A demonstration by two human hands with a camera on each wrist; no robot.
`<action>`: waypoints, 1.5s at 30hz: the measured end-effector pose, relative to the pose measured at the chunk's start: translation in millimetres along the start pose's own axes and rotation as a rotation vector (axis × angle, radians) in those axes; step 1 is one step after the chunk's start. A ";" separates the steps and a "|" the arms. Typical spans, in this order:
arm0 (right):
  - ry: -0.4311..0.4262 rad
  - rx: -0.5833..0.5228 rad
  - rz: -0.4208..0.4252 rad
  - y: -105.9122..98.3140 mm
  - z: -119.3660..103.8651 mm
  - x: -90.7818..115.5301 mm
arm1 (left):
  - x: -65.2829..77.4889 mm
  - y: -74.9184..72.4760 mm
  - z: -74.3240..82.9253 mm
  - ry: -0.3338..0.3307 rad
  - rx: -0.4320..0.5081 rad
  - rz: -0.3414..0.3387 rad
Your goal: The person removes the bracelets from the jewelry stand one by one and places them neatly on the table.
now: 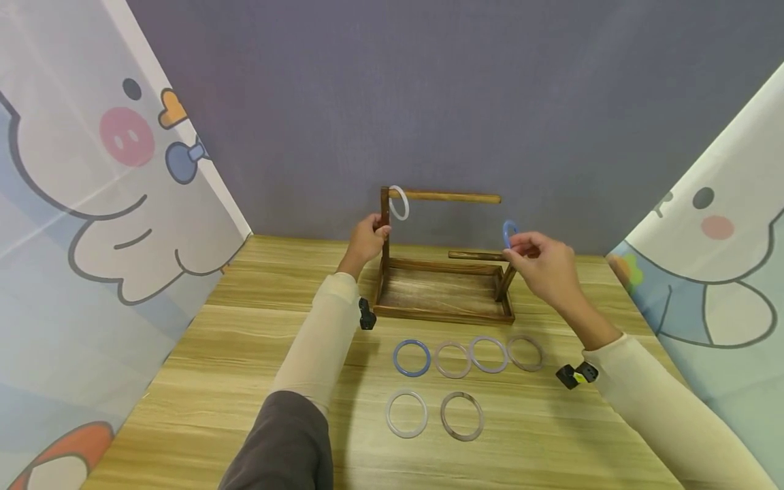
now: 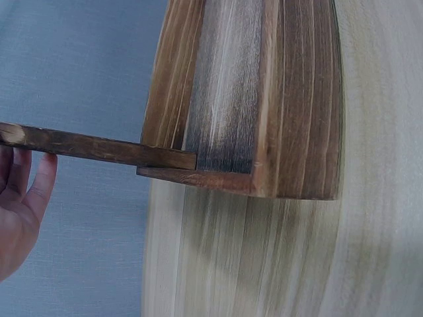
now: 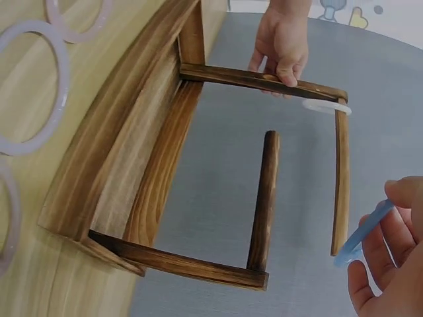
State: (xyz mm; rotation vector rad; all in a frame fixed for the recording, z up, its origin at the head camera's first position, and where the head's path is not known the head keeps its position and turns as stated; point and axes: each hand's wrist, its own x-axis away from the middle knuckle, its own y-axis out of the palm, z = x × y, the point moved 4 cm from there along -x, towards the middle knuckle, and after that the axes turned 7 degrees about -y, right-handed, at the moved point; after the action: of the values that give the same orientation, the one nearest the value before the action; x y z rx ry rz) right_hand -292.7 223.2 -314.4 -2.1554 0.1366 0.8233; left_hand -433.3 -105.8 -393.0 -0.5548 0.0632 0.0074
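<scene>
A brown wooden rack (image 1: 444,315) has a tray base, two posts and two horizontal bars. My left hand (image 1: 367,238) grips its left post (image 3: 264,80), thumb on one side and fingers on the other. On the upper bar (image 1: 453,197), a white bangle (image 1: 399,203) hangs close to that post. My right hand (image 1: 545,265) pinches a light blue bangle (image 3: 365,232) between thumb and fingers. In the right wrist view this bangle is beside the upper bar's free end; whether it encircles the tip I cannot tell. The lower bar (image 1: 474,256) carries no bangle.
In front of the rack, several bangles lie flat on the wood-grain table (image 1: 233,381): a darker blue bangle (image 1: 399,367), a white bangle (image 1: 388,418), a brownish bangle (image 1: 445,423) and other pale ones. A grey backdrop (image 1: 367,102) stands behind, with cartoon-printed curtains at both sides.
</scene>
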 end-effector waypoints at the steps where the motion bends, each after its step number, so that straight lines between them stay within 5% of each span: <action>1: -0.016 0.008 -0.003 0.5 -0.3 2.2 | 0.2 0.2 0.0 -0.005 -0.003 -0.003; 22: -0.288 0.144 -0.204 4.5 -13.7 53.9 | -1.0 -1.0 3.3 0.019 0.021 0.009; 45: -0.299 0.066 -0.443 25.9 -5.0 102.6 | -1.2 0.9 -0.1 0.027 0.018 0.002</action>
State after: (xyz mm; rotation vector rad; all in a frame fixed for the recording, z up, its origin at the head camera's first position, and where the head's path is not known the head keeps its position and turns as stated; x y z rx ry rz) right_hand -219.2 219.8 -390.6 -1.8728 -0.4449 0.8479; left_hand -434.5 -105.1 -393.4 -0.5373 0.0899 0.0015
